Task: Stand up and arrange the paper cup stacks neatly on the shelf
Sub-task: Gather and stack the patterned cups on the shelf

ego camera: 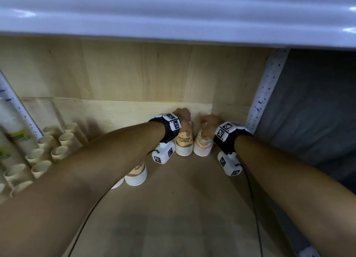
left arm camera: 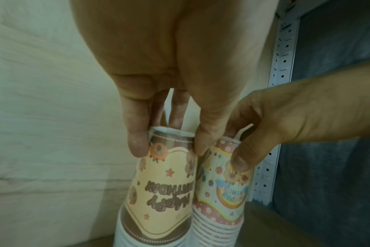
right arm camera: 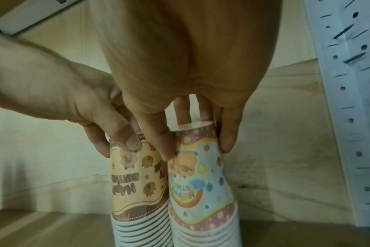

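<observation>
Two upside-down printed paper cup stacks stand upright and touching near the shelf's back right corner. My left hand [ego camera: 184, 120] pinches the top of the brown and cream stack [ego camera: 184, 144]. My right hand [ego camera: 209, 124] grips the top of the pink rainbow stack [ego camera: 203, 147]. In the left wrist view, my left hand [left arm camera: 169, 150] has its thumb and fingers around the brown stack [left arm camera: 163, 192], beside the pink stack [left arm camera: 222, 197]. In the right wrist view, my right hand [right arm camera: 197, 152] clasps the pink stack [right arm camera: 201, 187] next to the brown stack [right arm camera: 135, 183].
A third printed stack [ego camera: 136, 175] stands under my left forearm, with another stack partly hidden beside it. Several plain beige cup stacks [ego camera: 48, 150] lie at the left. A perforated metal upright [ego camera: 265, 91] bounds the right side, and a white shelf edge [ego camera: 173, 39] hangs overhead.
</observation>
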A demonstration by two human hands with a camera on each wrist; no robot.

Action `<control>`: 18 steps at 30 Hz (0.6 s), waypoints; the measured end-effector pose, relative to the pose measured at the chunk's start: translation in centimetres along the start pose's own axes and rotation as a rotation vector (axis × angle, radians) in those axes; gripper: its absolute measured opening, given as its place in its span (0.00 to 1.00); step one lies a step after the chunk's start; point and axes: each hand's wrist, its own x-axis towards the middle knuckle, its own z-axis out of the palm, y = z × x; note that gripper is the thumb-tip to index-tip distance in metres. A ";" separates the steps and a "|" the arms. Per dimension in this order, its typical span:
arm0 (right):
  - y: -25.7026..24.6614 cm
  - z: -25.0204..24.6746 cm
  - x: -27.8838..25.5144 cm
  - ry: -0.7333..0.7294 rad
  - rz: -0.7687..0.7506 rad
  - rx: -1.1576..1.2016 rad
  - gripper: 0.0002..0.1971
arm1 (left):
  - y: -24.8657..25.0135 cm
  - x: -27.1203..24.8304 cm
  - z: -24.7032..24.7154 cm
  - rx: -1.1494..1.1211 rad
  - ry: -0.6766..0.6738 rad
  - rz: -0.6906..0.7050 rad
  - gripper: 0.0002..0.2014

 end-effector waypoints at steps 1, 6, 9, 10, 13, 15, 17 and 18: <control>0.0 0.0 0.0 -0.001 -0.027 0.015 0.15 | 0.1 0.0 0.2 -0.004 0.004 -0.004 0.24; -0.5 -0.4 -0.4 -0.002 -0.059 0.058 0.11 | 0.3 0.1 0.1 -0.058 0.008 -0.027 0.25; -0.8 -0.6 -0.6 0.004 -0.064 0.053 0.14 | 0.4 0.2 -0.1 -0.064 0.002 -0.031 0.24; -0.8 -0.6 -0.5 0.003 -0.057 0.066 0.15 | 0.5 0.2 -0.2 -0.059 0.002 -0.028 0.24; -0.7 -0.6 -0.3 -0.007 -0.055 0.049 0.16 | 0.5 0.1 -0.2 -0.019 0.005 -0.025 0.24; -0.6 -0.6 -0.2 -0.011 -0.075 0.029 0.16 | 0.5 0.1 0.0 -0.003 0.023 -0.021 0.24; -0.5 -0.5 0.1 -0.018 -0.087 0.012 0.15 | 0.6 0.0 0.0 0.016 0.025 -0.015 0.25; -0.3 -0.3 0.3 -0.016 -0.090 0.016 0.13 | 0.5 0.0 0.0 0.018 0.014 -0.011 0.26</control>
